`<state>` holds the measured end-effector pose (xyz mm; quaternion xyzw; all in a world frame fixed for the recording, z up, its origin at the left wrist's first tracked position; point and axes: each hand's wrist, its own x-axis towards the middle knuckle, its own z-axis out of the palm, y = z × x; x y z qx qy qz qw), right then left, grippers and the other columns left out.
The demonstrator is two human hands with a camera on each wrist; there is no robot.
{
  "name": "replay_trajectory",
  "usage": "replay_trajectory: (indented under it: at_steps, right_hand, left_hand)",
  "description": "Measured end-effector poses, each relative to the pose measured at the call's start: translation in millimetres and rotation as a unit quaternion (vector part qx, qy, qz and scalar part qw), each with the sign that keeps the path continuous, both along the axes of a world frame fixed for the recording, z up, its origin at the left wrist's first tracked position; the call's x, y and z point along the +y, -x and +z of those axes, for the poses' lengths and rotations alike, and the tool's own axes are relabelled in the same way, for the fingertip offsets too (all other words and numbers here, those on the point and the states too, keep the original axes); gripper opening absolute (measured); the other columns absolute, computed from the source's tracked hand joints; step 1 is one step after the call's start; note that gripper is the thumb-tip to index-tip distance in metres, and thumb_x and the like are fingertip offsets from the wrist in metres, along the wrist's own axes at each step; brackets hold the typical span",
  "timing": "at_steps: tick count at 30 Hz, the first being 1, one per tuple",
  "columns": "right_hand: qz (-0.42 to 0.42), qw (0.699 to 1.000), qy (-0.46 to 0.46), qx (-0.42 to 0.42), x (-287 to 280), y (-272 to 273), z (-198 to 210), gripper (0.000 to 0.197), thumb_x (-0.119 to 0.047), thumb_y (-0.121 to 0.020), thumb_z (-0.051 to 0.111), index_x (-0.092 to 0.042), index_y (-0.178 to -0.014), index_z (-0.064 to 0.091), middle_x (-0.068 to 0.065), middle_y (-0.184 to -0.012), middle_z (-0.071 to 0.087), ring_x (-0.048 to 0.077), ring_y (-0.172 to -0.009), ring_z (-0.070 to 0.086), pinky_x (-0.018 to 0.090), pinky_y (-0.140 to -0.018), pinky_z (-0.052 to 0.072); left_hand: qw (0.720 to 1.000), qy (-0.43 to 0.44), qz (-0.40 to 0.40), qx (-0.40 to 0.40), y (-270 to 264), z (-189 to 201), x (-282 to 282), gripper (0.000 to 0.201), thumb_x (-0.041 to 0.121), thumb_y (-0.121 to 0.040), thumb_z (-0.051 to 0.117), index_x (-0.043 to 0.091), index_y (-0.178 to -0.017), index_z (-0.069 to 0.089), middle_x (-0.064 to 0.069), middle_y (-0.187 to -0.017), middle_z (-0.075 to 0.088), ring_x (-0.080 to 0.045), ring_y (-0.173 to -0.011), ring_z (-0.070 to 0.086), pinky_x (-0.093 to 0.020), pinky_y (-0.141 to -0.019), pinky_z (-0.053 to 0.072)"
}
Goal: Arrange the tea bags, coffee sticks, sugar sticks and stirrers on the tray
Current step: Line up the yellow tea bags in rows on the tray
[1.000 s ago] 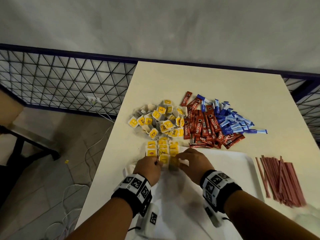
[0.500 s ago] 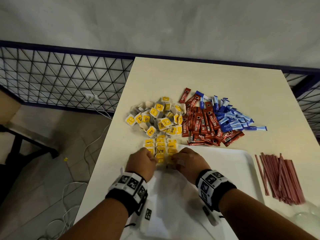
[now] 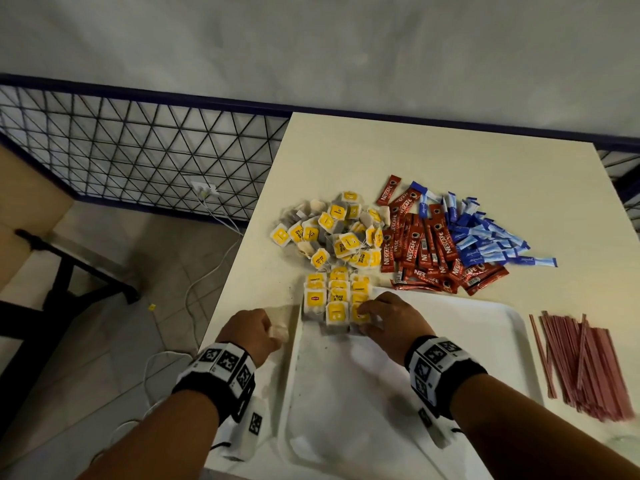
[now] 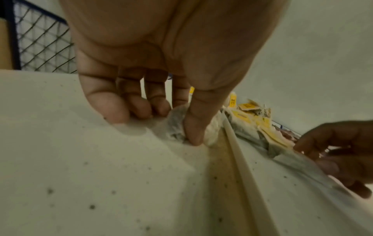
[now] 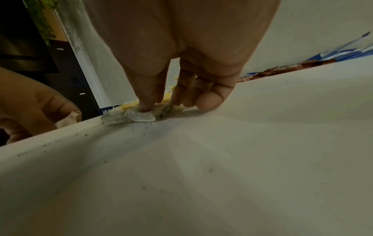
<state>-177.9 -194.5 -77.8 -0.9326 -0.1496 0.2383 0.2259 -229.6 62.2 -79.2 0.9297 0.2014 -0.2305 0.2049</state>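
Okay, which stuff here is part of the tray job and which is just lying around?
Job:
tray
tea bags
coffee sticks
sugar sticks
stirrers
left hand, pinching one tea bag
right hand, on the arranged tea bags

Lying about:
cables
wire fence

Cream table (image 3: pixel 450 161) — white tray (image 3: pixel 498 327); heaped tea bags (image 3: pixel 332 233); coffee sticks (image 3: pixel 429 251); sugar sticks (image 3: pixel 485 240); stirrers (image 3: pixel 588 365).

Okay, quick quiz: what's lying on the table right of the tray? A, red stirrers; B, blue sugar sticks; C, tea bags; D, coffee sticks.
A: the red stirrers lie in a bundle right of the tray; the other piles sit beyond it.
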Motion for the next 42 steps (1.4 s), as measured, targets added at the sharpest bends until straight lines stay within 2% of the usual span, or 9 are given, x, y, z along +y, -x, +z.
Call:
replay_trajectory:
  at_steps: [5,10,16,18,22,28,33,37,42]
  right_hand:
    - [-0.008,0.998,-0.032,-0.05,1.1,2.0,9.0,0.039,-0.035,-0.086,0.064,-0.031,-0.124,0.058,0.0,-0.125,0.046,0.022,-0.101,0.057,0.033,-0.089,0.049]
    - [0.11,0.97,-0.176,-0.123,25.7,-0.3,36.0,0.047,-0.017,-0.082,0.065,-0.034,-0.125,0.058,-0.002,-0.12,0.052,0.016,-0.098,0.058,0.021,-0.079,0.045]
    - [0.209,0.932,-0.225,-0.193,30.0,-1.6,56.1,0.028,-0.013,-0.081,0.066,-0.026,-0.106,0.071,-0.001,-0.114,0.058,0.013,-0.094,0.059,0.017,-0.077,0.041]
    - [0.201,0.937,-0.221,-0.182,26.7,-2.3,58.5,0.02,-0.016,-0.083,0.064,-0.026,-0.097,0.073,-0.002,-0.114,0.058,0.012,-0.093,0.059,0.019,-0.078,0.042]
    - [0.198,0.957,-0.163,-0.135,25.8,-4.8,63.2,0.015,-0.021,-0.088,0.063,-0.024,-0.101,0.07,-0.006,-0.108,0.059,0.003,-0.086,0.05,0.022,-0.076,0.043]
    - [0.174,0.966,-0.151,-0.117,37.1,-7.7,67.8,0.013,-0.026,-0.092,0.059,-0.017,-0.095,0.067,-0.013,-0.087,0.05,0.001,-0.075,0.04,0.01,-0.064,0.027]
    - [0.087,0.98,-0.161,-0.084,38.0,-7.6,58.1,0.01,-0.023,-0.09,0.061,-0.017,-0.093,0.067,-0.014,-0.084,0.052,0.001,-0.069,0.044,0.005,-0.062,0.03]
    - [0.006,0.992,-0.109,-0.07,14.4,-10.5,33.5,0.008,-0.027,-0.088,0.062,-0.024,-0.095,0.065,-0.012,-0.091,0.057,-0.005,-0.07,0.046,0.016,-0.069,0.036]
    - [-0.015,0.999,-0.022,-0.04,-6.8,-2.5,17.0,0.019,-0.031,-0.091,0.058,-0.027,-0.109,0.061,-0.01,-0.101,0.052,0.002,-0.07,0.046,0.023,-0.076,0.04]
  left_hand:
    - [0.99,0.113,0.044,-0.075,1.5,12.6,8.4,0.026,0.026,-0.075,0.077,0.023,-0.071,0.051,0.006,-0.072,0.061,-0.019,-0.071,0.057,-0.024,-0.059,0.039]
    - [0.87,0.474,0.127,-0.06,-0.8,38.6,-18.9,0.018,0.001,-0.078,0.072,0.009,-0.086,0.058,-0.003,-0.066,0.064,-0.018,-0.06,0.056,-0.029,-0.055,0.047]
    - [0.824,0.56,0.083,0.015,-6.6,55.4,-38.9,0.02,0.001,-0.074,0.073,0.006,-0.089,0.061,-0.011,-0.074,0.064,-0.017,-0.057,0.057,-0.028,-0.054,0.049]
    - [0.833,0.551,0.056,0.021,-6.4,55.6,-37.8,0.025,0.012,-0.069,0.073,0.01,-0.091,0.061,-0.006,-0.08,0.068,-0.018,-0.065,0.062,-0.028,-0.058,0.051]
    - [0.938,0.301,-0.085,-0.148,-0.6,51.5,-30.7,0.043,0.037,-0.066,0.084,0.028,-0.103,0.064,0.015,-0.102,0.066,-0.001,-0.095,0.062,-0.017,-0.075,0.051]
    - [0.941,0.179,-0.143,-0.25,9.8,39.6,-37.1,0.054,0.068,-0.072,0.044,0.024,-0.084,0.072,0.011,-0.078,0.063,-0.002,-0.075,0.056,-0.01,-0.065,0.039]
    - [0.957,0.204,-0.091,-0.185,3.4,33.2,-36.2,0.026,0.042,-0.086,0.064,0.03,-0.064,0.056,0.009,-0.065,0.054,-0.002,-0.064,0.051,-0.012,-0.059,0.036]
    - [0.978,0.17,-0.072,-0.093,-12.9,11.4,-23.7,0.026,0.039,-0.089,0.062,0.014,-0.092,0.069,-0.004,-0.087,0.07,-0.022,-0.085,0.064,-0.036,-0.079,0.052]
    - [0.985,0.138,-0.091,-0.044,-19.6,3.1,-32.3,0.023,0.035,-0.091,0.06,0.014,-0.094,0.069,-0.001,-0.083,0.062,-0.018,-0.08,0.057,-0.024,-0.069,0.04]
